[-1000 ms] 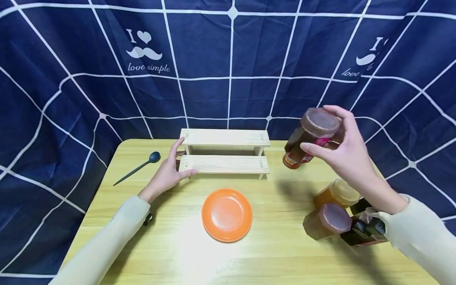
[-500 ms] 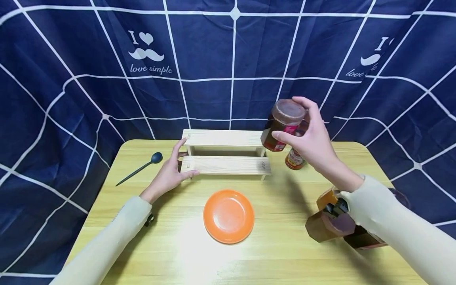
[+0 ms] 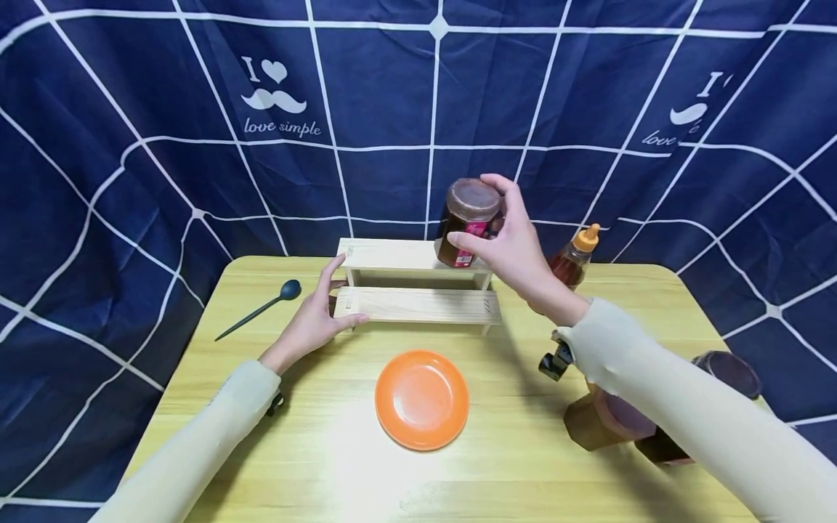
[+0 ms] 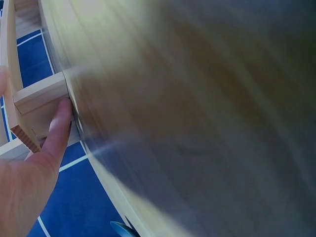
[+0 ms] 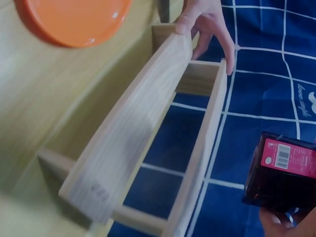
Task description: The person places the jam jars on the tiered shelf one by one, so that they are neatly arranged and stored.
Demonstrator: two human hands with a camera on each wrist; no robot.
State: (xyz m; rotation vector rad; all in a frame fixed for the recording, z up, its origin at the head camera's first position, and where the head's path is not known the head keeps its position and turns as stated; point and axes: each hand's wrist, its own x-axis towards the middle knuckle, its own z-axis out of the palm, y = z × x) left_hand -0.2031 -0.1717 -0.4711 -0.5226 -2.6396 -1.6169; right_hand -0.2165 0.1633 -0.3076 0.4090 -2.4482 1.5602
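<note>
My right hand (image 3: pixel 487 218) grips a dark jar (image 3: pixel 466 226) with a brown lid and a pink label, fingers over its top and side. The jar is upright over the right end of the upper step of a two-step wooden rack (image 3: pixel 418 305); I cannot tell whether it touches. In the right wrist view the jar (image 5: pixel 284 168) appears apart from the rack (image 5: pixel 133 143). My left hand (image 3: pixel 340 290) holds the rack's left end, thumb on the lower step and fingers at the upper one. The left wrist view shows a finger against the rack's end (image 4: pixel 39 98).
An orange plate (image 3: pixel 421 398) lies on the yellow table (image 3: pixel 327 465) in front of the rack. A dark spoon (image 3: pixel 261 308) lies at the left. A honey bottle (image 3: pixel 572 261) and two jars (image 3: pixel 601 425) stand at the right, partly behind my sleeve. A blue checked curtain hangs behind.
My right hand has carried the dark jar leftward from the table's right side to the upper step's right end. The left hand has stayed on the rack.
</note>
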